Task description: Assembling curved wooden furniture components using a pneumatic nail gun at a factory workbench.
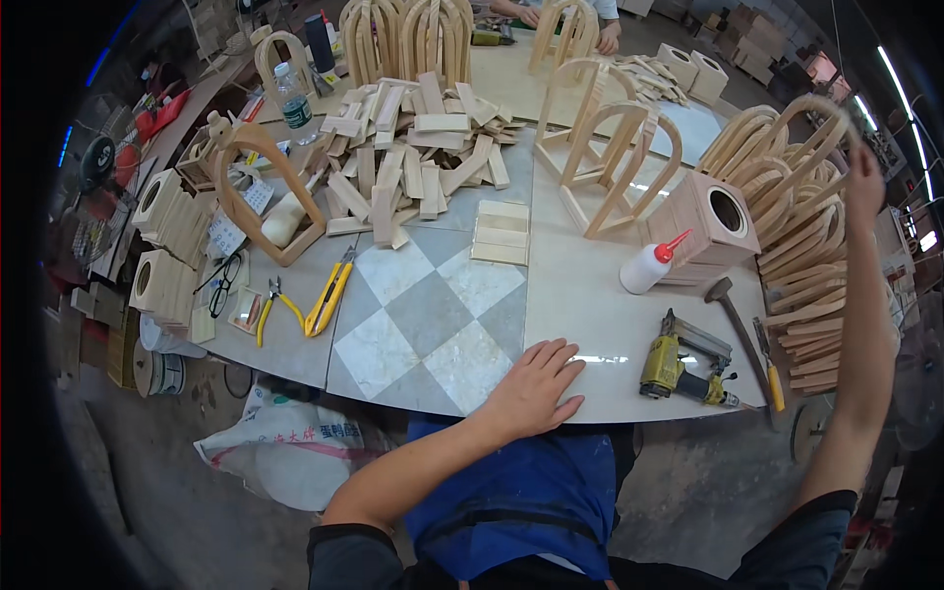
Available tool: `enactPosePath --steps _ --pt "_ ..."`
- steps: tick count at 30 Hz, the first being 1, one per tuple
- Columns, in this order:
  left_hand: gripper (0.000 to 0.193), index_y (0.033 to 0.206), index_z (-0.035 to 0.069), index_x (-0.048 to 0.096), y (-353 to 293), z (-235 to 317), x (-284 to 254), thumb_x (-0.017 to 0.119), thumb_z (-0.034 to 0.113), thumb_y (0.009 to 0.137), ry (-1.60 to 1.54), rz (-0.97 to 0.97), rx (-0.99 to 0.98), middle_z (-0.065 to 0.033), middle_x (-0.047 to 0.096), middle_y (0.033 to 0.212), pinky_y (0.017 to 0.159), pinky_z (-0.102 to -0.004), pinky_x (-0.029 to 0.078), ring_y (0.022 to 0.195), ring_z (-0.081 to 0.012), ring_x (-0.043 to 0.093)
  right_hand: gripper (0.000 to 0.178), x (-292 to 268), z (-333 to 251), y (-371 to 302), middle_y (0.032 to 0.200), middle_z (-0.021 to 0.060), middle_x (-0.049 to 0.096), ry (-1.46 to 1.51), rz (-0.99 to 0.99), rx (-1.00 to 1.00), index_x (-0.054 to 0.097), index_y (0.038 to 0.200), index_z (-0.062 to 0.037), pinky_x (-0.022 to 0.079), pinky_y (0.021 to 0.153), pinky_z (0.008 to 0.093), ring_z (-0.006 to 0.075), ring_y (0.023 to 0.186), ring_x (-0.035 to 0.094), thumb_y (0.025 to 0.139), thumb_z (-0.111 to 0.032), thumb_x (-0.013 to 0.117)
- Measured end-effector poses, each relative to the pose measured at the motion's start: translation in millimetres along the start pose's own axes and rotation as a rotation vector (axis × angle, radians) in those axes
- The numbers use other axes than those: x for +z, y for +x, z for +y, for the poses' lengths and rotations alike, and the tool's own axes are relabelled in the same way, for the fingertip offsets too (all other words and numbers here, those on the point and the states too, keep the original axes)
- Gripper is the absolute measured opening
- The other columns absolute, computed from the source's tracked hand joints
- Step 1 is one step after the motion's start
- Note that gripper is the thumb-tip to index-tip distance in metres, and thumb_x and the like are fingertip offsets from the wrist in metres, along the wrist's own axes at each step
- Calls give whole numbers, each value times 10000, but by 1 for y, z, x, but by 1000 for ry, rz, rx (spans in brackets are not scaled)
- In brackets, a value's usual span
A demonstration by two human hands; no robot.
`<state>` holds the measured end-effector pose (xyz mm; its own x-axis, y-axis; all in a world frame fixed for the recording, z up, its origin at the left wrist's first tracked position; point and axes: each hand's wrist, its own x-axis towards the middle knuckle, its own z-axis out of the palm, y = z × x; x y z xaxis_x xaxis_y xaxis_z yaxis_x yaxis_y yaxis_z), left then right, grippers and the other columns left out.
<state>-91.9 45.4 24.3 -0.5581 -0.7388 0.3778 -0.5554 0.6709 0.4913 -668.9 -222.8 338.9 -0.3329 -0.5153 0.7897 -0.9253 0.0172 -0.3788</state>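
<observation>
My left hand (pixel 532 389) lies flat at the table's near edge, fingers spread, holding nothing. Far out to the right, my right hand (pixel 864 187) is raised over a stack of arched wooden pieces (pixel 801 246). Its fingers close on the curved top of an arched wooden frame (pixel 824 110); hand and wood are slightly blurred. Between my hands lie a yellow-green nail gun (pixel 678 364), a hammer (pixel 736 320) and a yellow-handled tool (pixel 774 379). A white glue bottle with a red tip (pixel 646 269) leans beside a wooden box with a round hole (pixel 703 221).
Loose wooden blocks (pixel 413 147) are heaped at the middle back. Assembled arched frames (pixel 615 147) stand right of them. On the left are a utility knife (pixel 329 295), yellow pliers (pixel 278 310), glasses (pixel 224 285) and a water bottle (pixel 293 103). Another person's hand (pixel 610 37) shows across the table.
</observation>
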Motion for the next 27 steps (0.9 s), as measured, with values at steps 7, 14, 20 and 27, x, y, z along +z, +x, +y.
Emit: enactPosePath --steps 7,14,20,27 --pt "491 1412 59 681 -4 -25 3 795 201 956 -194 47 -36 -168 620 1523 1250 -484 441 1479 -384 550 472 -162 -170 -51 1329 60 781 230 214 -160 717 1467 -103 563 991 341 176 1211 721 1170 -459 627" --pt "444 1320 51 719 52 -140 -29 788 143 891 326 307 -166 -166 682 1399 1137 -493 484 1278 -389 632 416 -186 -212 -230 1448 154 716 500 -2 -239 637 1537 -56 581 1139 407 244 1329 696 1179 -262 592" --pt "311 1205 58 733 78 -168 -64 766 164 914 402 7 -195 -114 712 1230 1034 -460 494 1130 -341 636 339 -118 -253 -344 1150 52 711 961 -274 117 607 1486 7 512 728 180 78 840 620 1181 -140 592" --pt "126 1058 78 724 65 -182 -71 719 177 980 541 111 60 -93 711 1050 959 -429 496 1047 -310 630 303 -62 -270 -408 1082 61 701 829 -323 137 661 1407 -7 503 779 241 118 850 594 1113 -80 675"
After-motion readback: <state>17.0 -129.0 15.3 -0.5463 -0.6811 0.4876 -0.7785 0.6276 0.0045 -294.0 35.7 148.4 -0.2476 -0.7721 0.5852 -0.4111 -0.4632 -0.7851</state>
